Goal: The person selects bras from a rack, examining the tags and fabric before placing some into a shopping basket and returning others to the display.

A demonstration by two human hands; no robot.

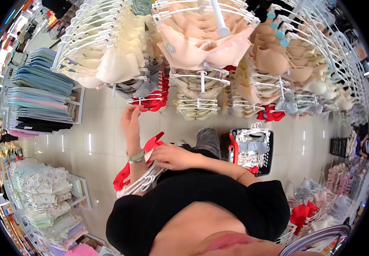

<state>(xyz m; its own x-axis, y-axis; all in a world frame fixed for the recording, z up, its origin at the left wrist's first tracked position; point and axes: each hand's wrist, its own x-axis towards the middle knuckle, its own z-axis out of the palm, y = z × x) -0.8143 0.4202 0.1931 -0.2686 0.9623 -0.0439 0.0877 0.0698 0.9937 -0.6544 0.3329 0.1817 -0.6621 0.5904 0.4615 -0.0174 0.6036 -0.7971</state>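
Observation:
My left hand (130,123) is raised just below the front of a rail of red bras (152,100), its fingers loosely bent and apart, with nothing visible in them. A watch is on that wrist. White hangers (144,181) with red garments (122,177) hang over my left forearm. My right hand (174,156) lies across my body beside that forearm, its fingers closed over the upper ends of these hangers and the red cloth. The fingertips are partly hidden there.
Cream bras (120,64) and pink bras (206,53) hang ahead on racks. A black basket (269,153) with a red handle holds hangers and garments at the right. Folded clothes (44,81) fill shelves at the left. More bras (304,213) hang at the lower right.

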